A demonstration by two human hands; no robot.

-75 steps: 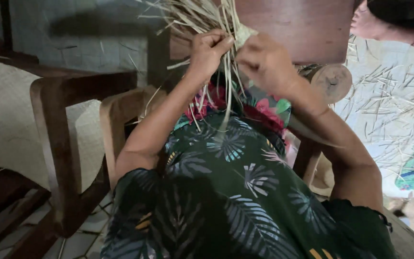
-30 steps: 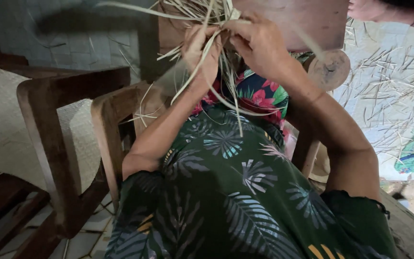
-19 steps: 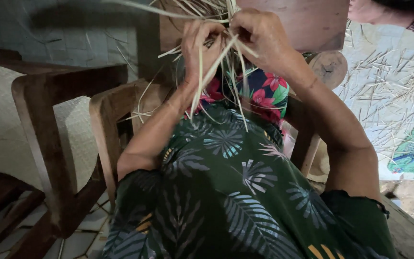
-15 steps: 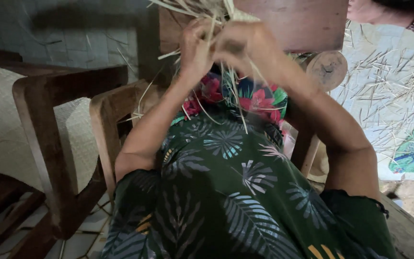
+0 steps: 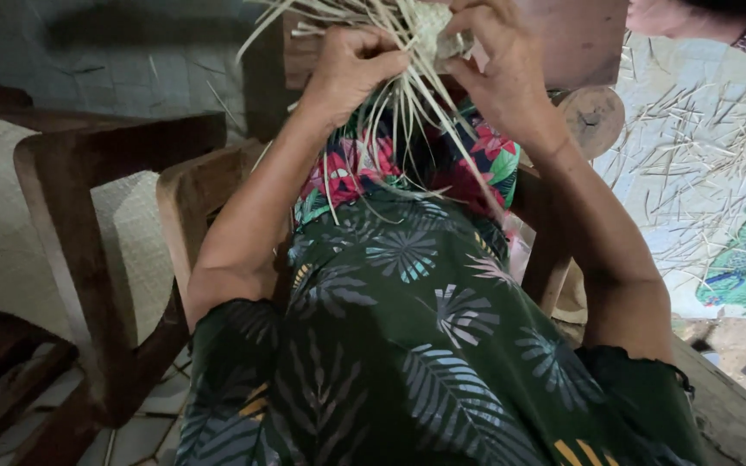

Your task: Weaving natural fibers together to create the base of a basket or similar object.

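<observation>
Hands parted since before: left hand (image 5: 351, 69) fisted around straw strips (image 5: 399, 103); right hand (image 5: 498, 65) pinching woven piece (image 5: 432, 30).

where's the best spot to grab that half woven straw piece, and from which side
Probably the tight woven patch at the top, pinched from the right side, where the right hand already holds it. That part looks firm and flat, so it should give something solid to pinch. The loose strips hanging below would slip or bend; the left hand is closed around some of them.
</observation>
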